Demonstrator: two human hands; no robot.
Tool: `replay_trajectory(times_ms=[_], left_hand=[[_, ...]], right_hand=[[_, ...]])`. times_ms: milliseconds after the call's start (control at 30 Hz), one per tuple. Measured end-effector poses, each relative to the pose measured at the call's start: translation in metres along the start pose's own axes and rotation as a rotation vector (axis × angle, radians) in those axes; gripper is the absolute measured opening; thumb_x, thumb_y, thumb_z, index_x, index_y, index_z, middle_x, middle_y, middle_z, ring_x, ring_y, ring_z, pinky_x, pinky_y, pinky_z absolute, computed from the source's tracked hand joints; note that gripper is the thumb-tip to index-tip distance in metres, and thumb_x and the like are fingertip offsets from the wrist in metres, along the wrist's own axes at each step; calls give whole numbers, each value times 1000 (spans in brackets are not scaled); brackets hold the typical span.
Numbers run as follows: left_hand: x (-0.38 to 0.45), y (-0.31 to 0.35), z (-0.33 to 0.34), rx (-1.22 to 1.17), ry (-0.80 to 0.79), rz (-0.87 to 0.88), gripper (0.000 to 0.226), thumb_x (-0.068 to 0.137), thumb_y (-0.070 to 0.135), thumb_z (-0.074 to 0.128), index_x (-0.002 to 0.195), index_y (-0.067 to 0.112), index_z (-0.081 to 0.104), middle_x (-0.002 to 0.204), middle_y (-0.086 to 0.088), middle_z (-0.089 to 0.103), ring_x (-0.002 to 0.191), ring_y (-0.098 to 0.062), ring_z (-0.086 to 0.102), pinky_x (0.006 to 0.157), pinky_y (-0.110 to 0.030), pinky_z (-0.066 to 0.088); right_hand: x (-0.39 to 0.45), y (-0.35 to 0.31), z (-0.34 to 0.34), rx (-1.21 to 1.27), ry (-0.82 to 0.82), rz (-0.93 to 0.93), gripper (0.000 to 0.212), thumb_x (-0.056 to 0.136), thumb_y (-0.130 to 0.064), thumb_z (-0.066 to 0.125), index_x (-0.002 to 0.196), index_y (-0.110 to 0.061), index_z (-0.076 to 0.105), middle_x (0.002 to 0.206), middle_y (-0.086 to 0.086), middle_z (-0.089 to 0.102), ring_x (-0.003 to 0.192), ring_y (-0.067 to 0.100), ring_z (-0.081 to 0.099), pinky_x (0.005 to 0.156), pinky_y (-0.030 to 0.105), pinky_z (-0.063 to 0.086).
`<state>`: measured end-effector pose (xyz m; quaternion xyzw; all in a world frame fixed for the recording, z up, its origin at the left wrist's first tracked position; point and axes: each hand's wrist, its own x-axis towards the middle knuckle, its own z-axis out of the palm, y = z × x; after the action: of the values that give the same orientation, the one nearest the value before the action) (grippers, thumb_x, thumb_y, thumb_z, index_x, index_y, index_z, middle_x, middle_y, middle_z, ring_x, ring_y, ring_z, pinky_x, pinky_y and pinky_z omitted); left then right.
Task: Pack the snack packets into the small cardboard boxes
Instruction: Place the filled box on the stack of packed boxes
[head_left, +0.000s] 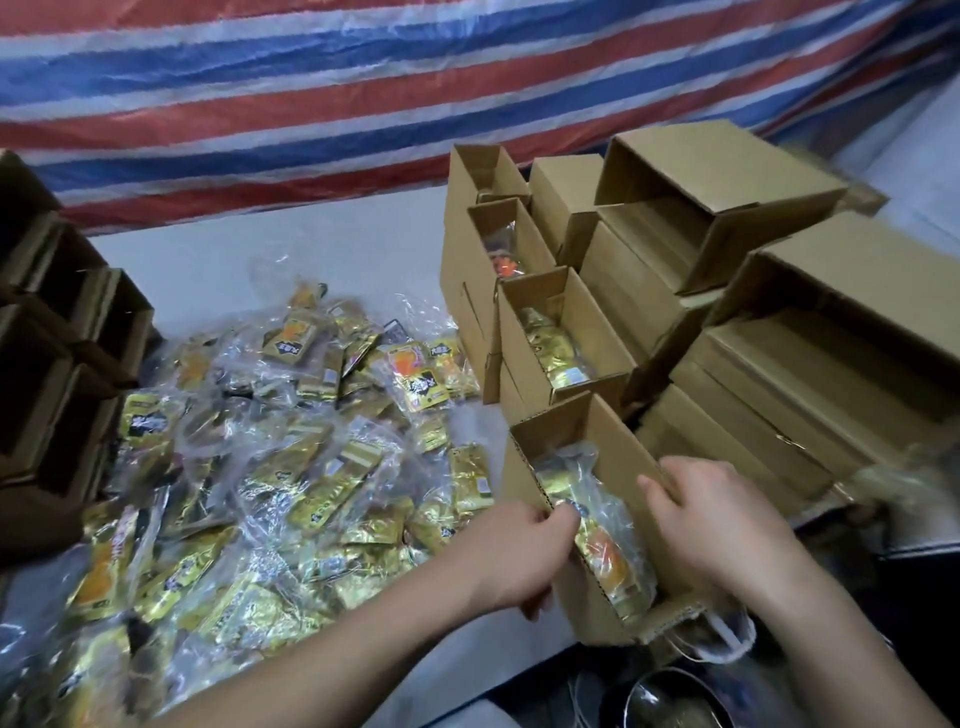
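Between your two hands, the bagged snack packets (597, 540) lie lengthwise in the nearest open box (623, 457), long axis running away from you. Your left hand (524, 551) pinches the bag and near wall; your right hand (722, 525) curls over the far wall. Packet count is hidden.

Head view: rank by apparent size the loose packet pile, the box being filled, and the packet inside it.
1. Loose packet pile, largest.
2. Box being filled, held by left hand and right hand.
3. Packet inside it, smallest.
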<state>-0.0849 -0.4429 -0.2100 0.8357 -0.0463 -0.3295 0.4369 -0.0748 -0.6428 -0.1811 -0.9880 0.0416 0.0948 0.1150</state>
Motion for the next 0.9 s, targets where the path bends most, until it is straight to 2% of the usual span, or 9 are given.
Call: replay_trajectory(times_ms=[67,100,267,400,500,600,667,767,900], left_hand=[[14,13,7,-9,-40,9,63,82,57,24,71,11,66,63,-6,72,55,-13,65,64,-27,48],[21,18,9,-26,-55,13,61,83,55,25,71,10,65,61,-5,71,54,-14,65,63,-26,48],[62,36,19,-106,-87,-23,50,83,49,27,76,10,59,53,-4,67,47,-17,61,54,-21,47],[88,43,25,-137,-93,-46,50,82,50,26,80,10,56,54,-5,67,44,-16,60,52,-20,45],[99,47,28,-159,-99,-40,51,81,52,24,81,11,55,55,-5,67,44,-16,60,53,-21,45],[105,51,29,-166,-103,-42,52,80,53,24,81,11,55,55,-5,68,43,-15,60,49,-17,46],[108,52,31,-166,-114,-44,51,85,52,24,82,12,55,55,-4,67,43,-14,60,48,-17,45],[110,51,35,-163,-95,-47,48,90,49,26,79,11,55,56,-4,67,45,-15,60,50,-17,46],[111,50,38,-178,-83,-41,47,90,48,27,78,12,55,56,-4,67,45,-15,60,49,-17,46]], right_hand=[[5,12,-5,-34,5,-5,13,101,-36,49,94,-26,53,90,-4,67,80,20,64,69,37,53],[8,18,-6,-56,11,-11,9,101,-35,48,96,-27,50,92,-3,67,80,22,63,71,38,53],[30,41,-6,-51,54,27,8,102,-31,48,105,-27,54,86,-8,60,71,11,55,63,31,47],[48,47,-4,-47,93,89,19,102,-26,50,117,-18,57,90,2,63,74,19,51,66,32,45],[57,50,-5,-59,86,123,21,102,-23,48,120,-14,55,87,3,61,74,22,50,64,31,41],[62,56,-7,-89,117,122,16,102,-23,47,115,-15,53,71,-6,45,67,20,50,57,30,37],[64,58,-6,-102,119,125,15,103,-23,47,114,-15,53,73,-4,50,68,20,52,57,30,39],[66,59,-1,-83,114,119,17,103,-20,46,116,-13,54,87,4,62,73,21,55,61,31,42],[66,62,3,-64,138,108,17,103,-20,47,117,-14,54,83,1,58,72,20,55,60,30,43]])
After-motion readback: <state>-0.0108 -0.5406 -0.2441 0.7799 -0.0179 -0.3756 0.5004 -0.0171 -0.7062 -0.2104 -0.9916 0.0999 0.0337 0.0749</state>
